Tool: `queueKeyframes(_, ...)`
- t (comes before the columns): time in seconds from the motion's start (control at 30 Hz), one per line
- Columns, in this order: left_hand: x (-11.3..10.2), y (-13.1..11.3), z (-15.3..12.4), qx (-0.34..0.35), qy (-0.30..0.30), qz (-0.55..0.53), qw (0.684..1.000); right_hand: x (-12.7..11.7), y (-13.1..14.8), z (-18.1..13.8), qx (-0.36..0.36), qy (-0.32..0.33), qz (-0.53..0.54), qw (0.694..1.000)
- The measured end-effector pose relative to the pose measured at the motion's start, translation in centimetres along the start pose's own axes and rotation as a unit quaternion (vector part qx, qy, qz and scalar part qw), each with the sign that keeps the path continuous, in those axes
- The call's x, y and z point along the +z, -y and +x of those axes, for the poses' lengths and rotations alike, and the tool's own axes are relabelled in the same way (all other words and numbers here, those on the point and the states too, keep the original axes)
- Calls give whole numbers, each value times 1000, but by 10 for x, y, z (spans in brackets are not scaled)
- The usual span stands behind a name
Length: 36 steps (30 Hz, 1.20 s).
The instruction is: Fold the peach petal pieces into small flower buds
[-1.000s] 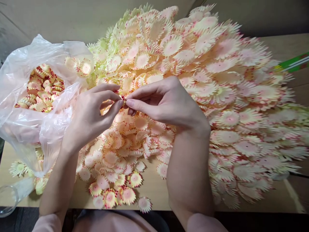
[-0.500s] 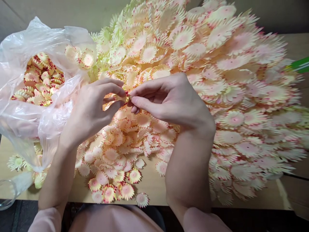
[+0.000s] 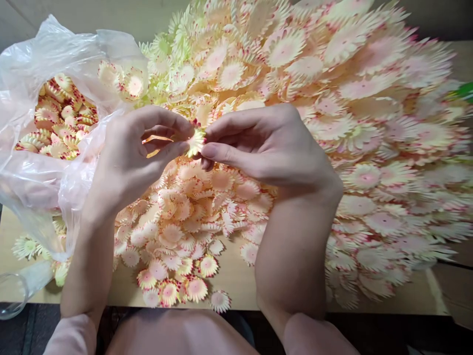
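Held flower (image 3: 196, 142) is seen as thin, matt, paper-like; same matt finish is shown across flower pile (image 3: 364, 177). Plastic bag (image 3: 74, 185) is marked translucent, glossy, crinkled. Tabletop (image 3: 238, 281) is logged smooth, wood-look. Sleeve (image 3: 74, 337) is noted as matt cloth. Clear cup (image 3: 36, 277) is tagged glossy, glass/plastic unclear.

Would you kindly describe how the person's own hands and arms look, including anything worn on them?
The left hand and right hand are ungloved, with no rings or watch visible. The forearms are bare; plain pale pink fabric sleeves end near the elbows.
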State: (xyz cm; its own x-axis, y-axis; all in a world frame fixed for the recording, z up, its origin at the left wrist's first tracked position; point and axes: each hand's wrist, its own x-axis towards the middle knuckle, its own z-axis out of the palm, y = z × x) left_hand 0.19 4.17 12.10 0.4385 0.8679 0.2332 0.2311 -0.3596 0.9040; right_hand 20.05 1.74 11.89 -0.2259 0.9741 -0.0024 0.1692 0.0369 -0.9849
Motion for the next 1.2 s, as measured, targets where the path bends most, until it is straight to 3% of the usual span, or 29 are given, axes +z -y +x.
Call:
queueKeyframes(0.43, -3, -5, -3, -35, 36, -115, 992, -2, 0, -2, -35, 10, 58, 998)
queueKeyframes(0.73, -2, -10, 0, -72, -4, -66, 995, -3, 0, -1, -44, -2, 49, 998)
queueKeyframes(0.93, 2, -10, -1, -79, -31, -87, 993, -2, -1, 1, -48, 13, 63, 997)
queueKeyframes(1.2, 1, -8, -2, -77, -20, -87, 993, -5, 0, 0, -51, 25, 57, 997)
